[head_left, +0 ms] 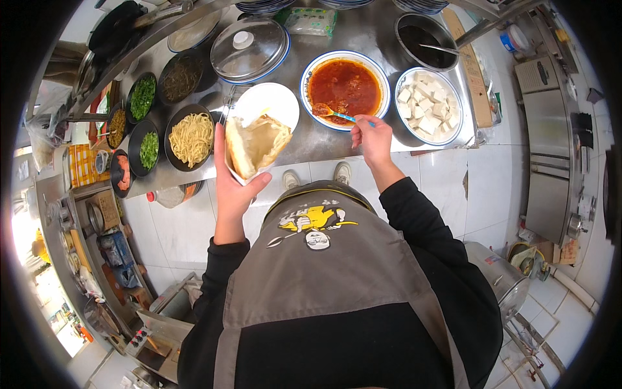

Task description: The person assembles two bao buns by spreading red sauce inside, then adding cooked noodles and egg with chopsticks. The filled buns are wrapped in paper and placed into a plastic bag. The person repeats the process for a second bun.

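Observation:
My left hand [234, 201] is wrapped round a split flatbread pocket [241, 154] in a white paper sleeve, its opening facing up. My right hand [373, 139] pinches the blue handle of a spoon [342, 117]. The spoon's bowl end is over the near-left part of a white, blue-rimmed bowl [304, 79] and carries some red sauce. Chunky, oily red sauce [343, 84] fills that bowl. Beyond the bread, a white plate [275, 100] is partly covered by it. To the right stands a bowl of white tofu cubes [427, 107].
Black bowls of noodles [190, 139], chopped greens [149, 150] and dark shreds [183, 78] stand at the left. Behind are a glass-lidded dish [249, 52] and a plastic packet [311, 23]. A metal pot of dark liquid [424, 42] stands back right, below a metal rail.

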`<action>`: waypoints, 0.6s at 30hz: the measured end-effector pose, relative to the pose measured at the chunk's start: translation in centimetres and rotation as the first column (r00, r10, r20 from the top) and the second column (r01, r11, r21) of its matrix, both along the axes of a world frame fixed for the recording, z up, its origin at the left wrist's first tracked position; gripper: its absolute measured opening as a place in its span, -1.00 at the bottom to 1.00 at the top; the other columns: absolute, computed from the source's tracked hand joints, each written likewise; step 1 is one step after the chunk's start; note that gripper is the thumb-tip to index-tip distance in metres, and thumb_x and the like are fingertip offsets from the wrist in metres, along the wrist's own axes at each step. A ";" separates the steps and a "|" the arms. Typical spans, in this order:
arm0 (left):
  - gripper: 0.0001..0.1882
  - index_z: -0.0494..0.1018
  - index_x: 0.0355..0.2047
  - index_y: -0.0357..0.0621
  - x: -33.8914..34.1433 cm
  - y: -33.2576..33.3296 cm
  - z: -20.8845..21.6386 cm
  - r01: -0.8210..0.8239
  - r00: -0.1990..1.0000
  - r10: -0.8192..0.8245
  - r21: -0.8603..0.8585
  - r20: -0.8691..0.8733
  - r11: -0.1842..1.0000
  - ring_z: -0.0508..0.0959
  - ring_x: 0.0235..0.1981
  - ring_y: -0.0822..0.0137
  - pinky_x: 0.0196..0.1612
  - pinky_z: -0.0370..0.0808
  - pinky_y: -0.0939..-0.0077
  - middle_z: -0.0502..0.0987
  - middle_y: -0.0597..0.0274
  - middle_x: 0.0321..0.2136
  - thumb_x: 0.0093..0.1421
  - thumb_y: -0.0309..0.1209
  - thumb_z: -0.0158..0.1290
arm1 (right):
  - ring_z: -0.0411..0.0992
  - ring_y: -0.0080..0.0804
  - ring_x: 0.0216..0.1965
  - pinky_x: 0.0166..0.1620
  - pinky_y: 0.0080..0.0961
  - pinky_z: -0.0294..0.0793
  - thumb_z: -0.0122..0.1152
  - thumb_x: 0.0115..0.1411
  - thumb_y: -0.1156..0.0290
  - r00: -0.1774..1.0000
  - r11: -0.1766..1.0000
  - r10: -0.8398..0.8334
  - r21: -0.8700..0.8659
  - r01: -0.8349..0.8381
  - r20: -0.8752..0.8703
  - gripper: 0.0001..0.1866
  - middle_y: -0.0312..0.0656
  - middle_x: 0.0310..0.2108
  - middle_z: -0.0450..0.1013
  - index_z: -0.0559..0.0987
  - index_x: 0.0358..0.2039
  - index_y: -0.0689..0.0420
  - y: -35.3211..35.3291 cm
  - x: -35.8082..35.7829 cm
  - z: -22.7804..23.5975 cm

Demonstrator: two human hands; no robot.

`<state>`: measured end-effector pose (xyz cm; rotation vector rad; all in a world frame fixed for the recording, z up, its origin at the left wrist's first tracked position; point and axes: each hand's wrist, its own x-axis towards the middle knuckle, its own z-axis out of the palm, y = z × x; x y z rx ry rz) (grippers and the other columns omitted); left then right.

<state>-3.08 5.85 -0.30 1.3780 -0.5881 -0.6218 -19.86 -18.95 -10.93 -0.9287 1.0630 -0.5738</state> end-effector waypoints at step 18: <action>0.31 -0.09 0.50 -0.14 2.8 -11.1 -2.7 0.165 0.798 -0.174 0.069 0.577 0.984 0.30 0.30 -0.02 0.35 0.24 0.20 0.29 -0.07 0.25 -0.21 -0.39 0.47 | 0.52 -0.50 -0.53 -0.44 -0.62 0.54 0.19 0.30 0.49 0.980 0.899 0.197 -0.401 -0.177 0.007 -0.82 -0.16 -0.48 0.56 0.64 -0.16 0.31 -5.1 -3.4 16.4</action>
